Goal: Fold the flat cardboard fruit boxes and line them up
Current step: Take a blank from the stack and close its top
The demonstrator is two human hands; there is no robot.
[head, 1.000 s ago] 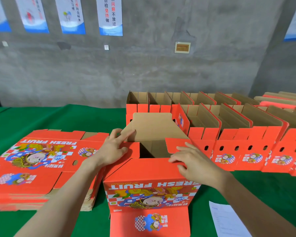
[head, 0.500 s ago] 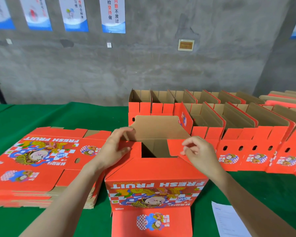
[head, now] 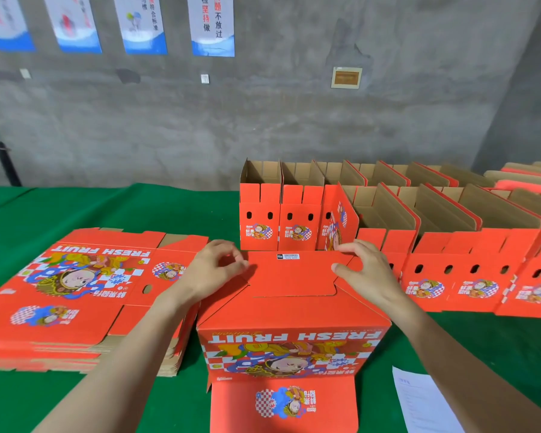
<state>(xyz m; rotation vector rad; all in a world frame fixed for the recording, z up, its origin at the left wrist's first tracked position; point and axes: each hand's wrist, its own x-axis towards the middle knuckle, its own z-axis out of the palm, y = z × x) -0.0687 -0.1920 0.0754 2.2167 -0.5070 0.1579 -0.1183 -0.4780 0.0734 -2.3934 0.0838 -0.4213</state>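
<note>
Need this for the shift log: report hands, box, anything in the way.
Left hand curled on box top, grip unclear; right hand pressing it. Top flaps folded shut. Row of folded boxes close behind, nothing blocking.
</note>
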